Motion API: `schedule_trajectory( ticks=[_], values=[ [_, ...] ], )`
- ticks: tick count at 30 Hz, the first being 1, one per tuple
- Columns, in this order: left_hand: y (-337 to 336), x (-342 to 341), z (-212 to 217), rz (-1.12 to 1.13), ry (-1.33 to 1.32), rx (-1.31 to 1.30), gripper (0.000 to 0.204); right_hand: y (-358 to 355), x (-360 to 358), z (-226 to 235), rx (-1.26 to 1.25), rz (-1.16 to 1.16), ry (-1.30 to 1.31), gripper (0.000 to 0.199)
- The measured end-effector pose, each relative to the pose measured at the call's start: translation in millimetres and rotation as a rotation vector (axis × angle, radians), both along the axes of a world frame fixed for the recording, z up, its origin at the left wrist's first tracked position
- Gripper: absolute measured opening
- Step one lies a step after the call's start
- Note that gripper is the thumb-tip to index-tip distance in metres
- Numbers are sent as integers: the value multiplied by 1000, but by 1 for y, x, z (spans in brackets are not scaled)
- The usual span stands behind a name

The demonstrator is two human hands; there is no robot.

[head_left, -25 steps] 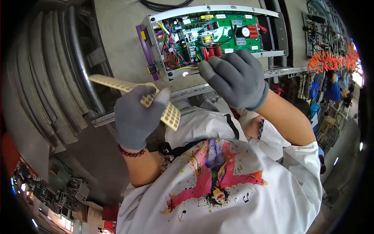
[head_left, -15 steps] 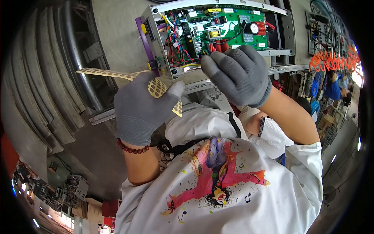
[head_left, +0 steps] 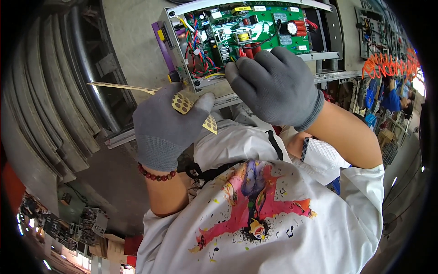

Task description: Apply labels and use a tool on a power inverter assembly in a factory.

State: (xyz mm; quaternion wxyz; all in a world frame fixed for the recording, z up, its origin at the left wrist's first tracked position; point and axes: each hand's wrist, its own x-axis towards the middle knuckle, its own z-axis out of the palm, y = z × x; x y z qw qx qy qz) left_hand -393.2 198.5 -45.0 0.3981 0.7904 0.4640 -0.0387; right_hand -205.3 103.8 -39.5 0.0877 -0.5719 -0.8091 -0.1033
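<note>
My left hand (head_left: 166,116), in a grey knit glove, is closed round a yellow sheet of dark round stickers (head_left: 182,103). One narrow end of the sheet sticks out to the left, and a corner shows below the thumb. My right hand (head_left: 277,89), gloved alike, has its fingers curled at the near rim of an open metal equipment case (head_left: 326,55). Whatever its fingertips might hold is hidden. Inside the case lie a green circuit board (head_left: 269,33), red cylindrical parts and bundles of coloured wires (head_left: 199,50). A purple panel (head_left: 163,51) forms the case's left end.
The case rests on a grey worktop (head_left: 132,41) with a metal rail (head_left: 337,76) along its near edge. Curved metal sheets (head_left: 45,91) and a round bar stand at left. Orange coiled hose (head_left: 392,68) hangs at right, near another circuit unit (head_left: 372,32).
My right hand has shifted slightly left, its fingers still curled. The case appears a little farther left and up in view. My left hand keeps the sticker sheet, whose left strip looks more edge-on.
</note>
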Motion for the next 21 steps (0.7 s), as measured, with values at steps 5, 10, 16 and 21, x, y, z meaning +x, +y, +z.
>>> schedule_trajectory(
  ticks=[5, 10, 16, 21],
  values=[
    [-1, -3, -3, 33, -28, -19, 53, 6, -1, 8, -57, -1, -28, 7],
    [1, -7, -5, 31, -50, -63, 53, -4, 10, 23, -279, 60, -10, 14],
    [1, 18, 2, 60, 90, 89, 58, -29, 14, 33, -286, -206, 351, 40],
    [7, 28, 6, 26, 209, 76, 62, -59, 3, 14, -195, -501, 766, 30]
  ],
)
